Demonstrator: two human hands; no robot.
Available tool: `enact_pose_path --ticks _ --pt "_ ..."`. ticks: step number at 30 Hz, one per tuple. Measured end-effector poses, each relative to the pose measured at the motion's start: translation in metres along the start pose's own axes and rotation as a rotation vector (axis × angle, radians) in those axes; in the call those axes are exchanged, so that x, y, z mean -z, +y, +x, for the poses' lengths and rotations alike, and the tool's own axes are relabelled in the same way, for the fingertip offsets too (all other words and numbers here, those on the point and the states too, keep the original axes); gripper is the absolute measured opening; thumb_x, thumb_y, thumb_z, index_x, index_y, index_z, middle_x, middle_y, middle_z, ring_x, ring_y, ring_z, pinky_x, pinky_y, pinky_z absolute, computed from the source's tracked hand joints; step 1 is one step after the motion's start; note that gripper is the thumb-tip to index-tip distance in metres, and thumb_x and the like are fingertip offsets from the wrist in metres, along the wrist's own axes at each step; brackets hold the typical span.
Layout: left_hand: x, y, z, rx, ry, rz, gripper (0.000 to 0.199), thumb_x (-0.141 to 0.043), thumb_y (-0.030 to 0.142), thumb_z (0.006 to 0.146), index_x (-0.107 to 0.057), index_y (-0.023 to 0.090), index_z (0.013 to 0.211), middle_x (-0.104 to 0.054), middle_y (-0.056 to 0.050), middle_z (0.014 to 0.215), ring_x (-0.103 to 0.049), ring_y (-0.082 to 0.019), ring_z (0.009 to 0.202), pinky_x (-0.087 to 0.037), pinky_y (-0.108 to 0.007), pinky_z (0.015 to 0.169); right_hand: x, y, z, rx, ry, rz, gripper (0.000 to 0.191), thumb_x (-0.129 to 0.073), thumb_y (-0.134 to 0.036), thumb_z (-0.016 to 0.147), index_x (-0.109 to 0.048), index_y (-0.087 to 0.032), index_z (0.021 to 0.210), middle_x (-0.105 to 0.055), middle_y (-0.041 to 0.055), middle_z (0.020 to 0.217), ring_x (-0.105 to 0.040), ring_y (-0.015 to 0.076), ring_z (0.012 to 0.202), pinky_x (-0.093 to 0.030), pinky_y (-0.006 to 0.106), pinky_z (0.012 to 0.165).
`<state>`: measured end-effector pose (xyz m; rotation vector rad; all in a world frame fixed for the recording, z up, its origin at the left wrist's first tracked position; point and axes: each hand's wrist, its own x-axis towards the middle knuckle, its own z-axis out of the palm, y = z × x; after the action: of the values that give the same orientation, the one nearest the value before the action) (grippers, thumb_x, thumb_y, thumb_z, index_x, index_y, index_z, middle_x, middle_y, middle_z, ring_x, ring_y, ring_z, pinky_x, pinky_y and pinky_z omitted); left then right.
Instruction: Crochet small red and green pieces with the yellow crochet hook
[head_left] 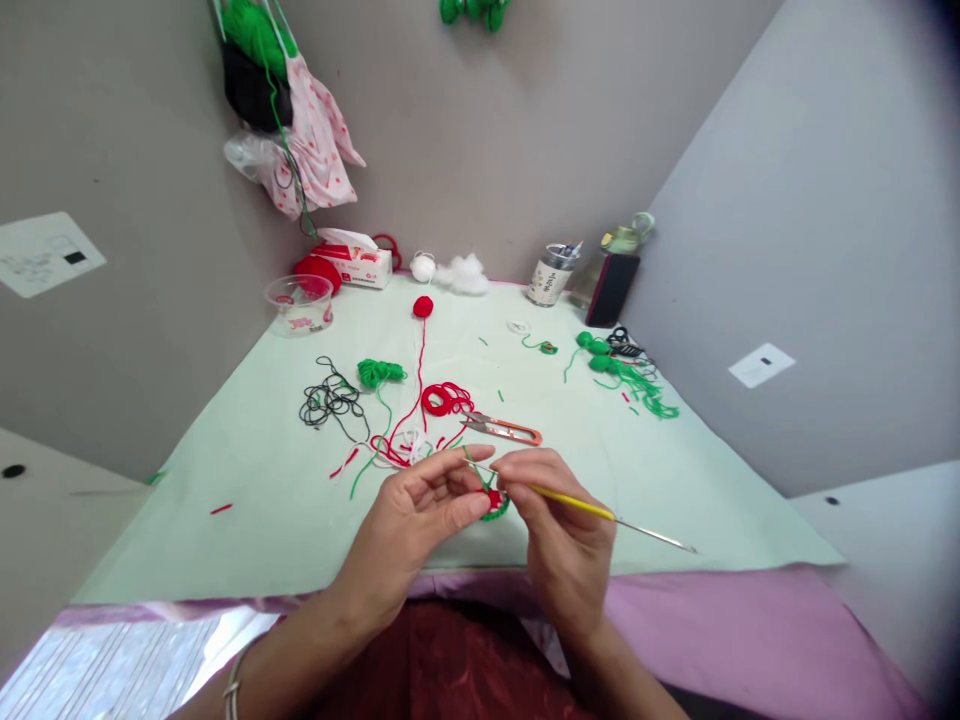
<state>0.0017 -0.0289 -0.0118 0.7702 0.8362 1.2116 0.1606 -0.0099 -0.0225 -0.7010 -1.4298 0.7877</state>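
Between thumb and fingers, my left hand pinches a small round crochet piece, red in the middle with a green rim. A green strand runs up from it over my left index finger. My right hand grips a crochet hook with a yellow handle, like a pen. Its thin metal tip points left, at the green yarn by the piece, and its other metal end sticks out to the right. Just beyond my hands lie orange thread snips and a coil of red yarn.
Green yarn, tangled black cord and a red yarn ball lie left of centre. Green pompom-like pieces and black scissors are at right. A phone, pen cup, tissue box and clear tub stand along the back.
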Motion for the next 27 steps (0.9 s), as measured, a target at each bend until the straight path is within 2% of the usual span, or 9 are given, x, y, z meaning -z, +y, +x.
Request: enact_pose_path --ticks 5,9,11,13,15,16,20,23,27 --pt "0.000 0.003 0.000 -0.004 0.034 -0.042 0.045 -0.095 0.026 0.077 -0.085 0.034 0.121 -0.070 0.003 0.084 -0.066 -0.012 0.087 -0.054 -0.023 0.087 0.003 0.003 0.002 -0.055 -0.032 0.064 0.019 -0.071 -0.017 0.100 -0.083 -0.031 0.104 -0.081 -0.0002 0.095 -0.075 0.0150 0.093 -0.061 0.026 0.083" --pt "-0.001 0.006 0.001 -0.033 0.013 -0.026 0.061 -0.094 0.025 0.079 -0.077 0.037 0.135 -0.070 0.004 0.086 -0.066 -0.013 0.087 -0.054 -0.025 0.087 0.004 -0.002 0.001 -0.021 -0.090 -0.017 0.021 -0.065 -0.016 0.103 -0.080 -0.030 0.109 -0.080 0.0016 0.097 -0.075 0.0163 0.091 -0.062 0.028 0.080" --pt "-0.002 0.006 0.001 -0.068 0.030 0.008 0.063 -0.093 0.025 0.080 -0.074 0.035 0.139 -0.071 0.003 0.086 -0.067 -0.013 0.090 -0.054 -0.026 0.091 0.004 -0.003 -0.004 0.104 -0.098 -0.195 0.028 -0.062 -0.011 0.102 -0.079 -0.029 0.116 -0.079 0.0042 0.101 -0.075 0.0179 0.094 -0.063 0.030 0.080" --pt "-0.003 0.004 0.001 -0.094 0.062 0.012 0.063 -0.094 0.026 0.080 -0.074 0.031 0.140 -0.072 0.003 0.087 -0.067 -0.014 0.091 -0.053 -0.026 0.093 0.003 -0.001 -0.009 0.303 -0.099 -0.442 0.039 -0.062 -0.005 0.100 -0.077 -0.029 0.127 -0.078 0.0083 0.111 -0.075 0.0210 0.101 -0.064 0.034 0.083" --pt "-0.005 0.003 -0.001 -0.057 0.074 -0.049 0.062 -0.095 0.028 0.079 -0.076 0.028 0.138 -0.072 0.002 0.088 -0.066 -0.014 0.090 -0.052 -0.026 0.091 0.002 0.003 -0.015 0.461 -0.097 -0.604 0.047 -0.063 -0.003 0.098 -0.074 -0.028 0.136 -0.076 0.0120 0.120 -0.074 0.0241 0.109 -0.065 0.037 0.085" --pt "-0.006 0.003 -0.001 -0.011 0.067 -0.102 0.060 -0.095 0.030 0.078 -0.077 0.027 0.136 -0.071 0.002 0.088 -0.066 -0.014 0.090 -0.052 -0.026 0.090 0.001 0.004 -0.017 0.486 -0.093 -0.615 0.049 -0.063 -0.003 0.098 -0.073 -0.028 0.139 -0.076 0.0126 0.122 -0.073 0.0246 0.111 -0.065 0.037 0.086" --pt "-0.003 0.005 -0.002 0.169 -0.001 -0.246 0.051 -0.094 0.027 0.078 -0.081 0.026 0.127 -0.071 0.001 0.089 -0.065 -0.013 0.092 -0.050 -0.024 0.090 -0.002 0.001 -0.016 0.301 -0.045 -0.392 0.045 -0.063 -0.003 0.099 -0.076 -0.031 0.131 -0.077 0.0072 0.113 -0.075 0.0194 0.099 -0.064 0.031 0.080" --pt "0.002 0.009 0.000 0.180 -0.002 -0.226 0.049 -0.092 0.025 0.080 -0.082 0.029 0.127 -0.069 0.001 0.094 -0.062 -0.011 0.092 -0.047 -0.021 0.090 0.002 -0.006 -0.011 0.150 -0.035 -0.226 0.035 -0.061 -0.008 0.102 -0.079 -0.030 0.121 -0.079 0.0047 0.106 -0.075 0.0186 0.095 -0.062 0.032 0.081" --pt "0.007 0.012 0.003 0.170 0.012 -0.206 0.044 -0.092 0.024 0.078 -0.085 0.029 0.121 -0.063 0.002 0.088 -0.056 -0.010 0.083 -0.046 -0.019 0.083 0.010 -0.010 -0.008 -0.043 0.018 -0.002 0.025 -0.062 -0.017 0.105 -0.082 -0.029 0.113 -0.080 0.0029 0.096 -0.074 0.0166 0.083 -0.061 0.032 0.079"
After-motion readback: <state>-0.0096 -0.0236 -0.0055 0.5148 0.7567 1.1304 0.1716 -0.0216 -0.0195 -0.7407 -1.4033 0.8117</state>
